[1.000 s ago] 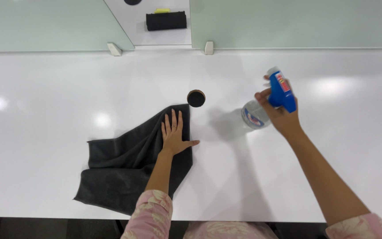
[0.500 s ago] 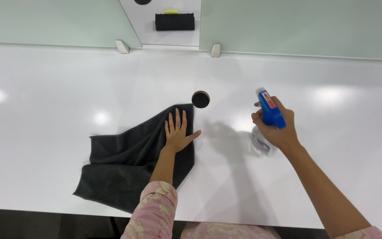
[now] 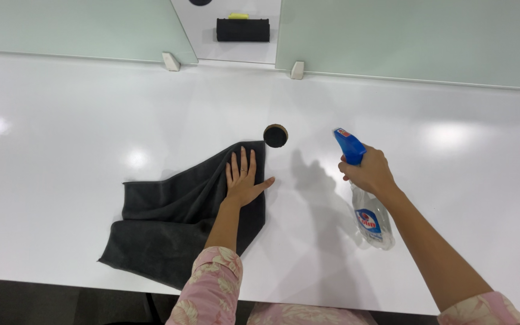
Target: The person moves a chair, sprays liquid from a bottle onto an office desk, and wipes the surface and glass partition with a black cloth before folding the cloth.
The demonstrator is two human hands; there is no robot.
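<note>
My left hand (image 3: 243,180) lies flat, fingers spread, on the upper right corner of a dark grey cloth (image 3: 176,216) spread on the white desk (image 3: 91,120). My right hand (image 3: 369,173) grips the neck of a clear spray bottle (image 3: 371,219) with a blue trigger head, nozzle pointing up and left. The bottle hangs upright just over the desk, right of the cloth. Both sleeves are pink with a floral print.
A round black cable hole (image 3: 275,135) sits in the desk just beyond the cloth's corner. Frosted green glass dividers (image 3: 404,36) line the far edge on small white brackets (image 3: 297,70). A black box (image 3: 242,29) shows through the gap between them.
My right hand has swung the spray bottle from tilted and raised to upright and lower, closer to me. My left hand stays flat on the cloth.
</note>
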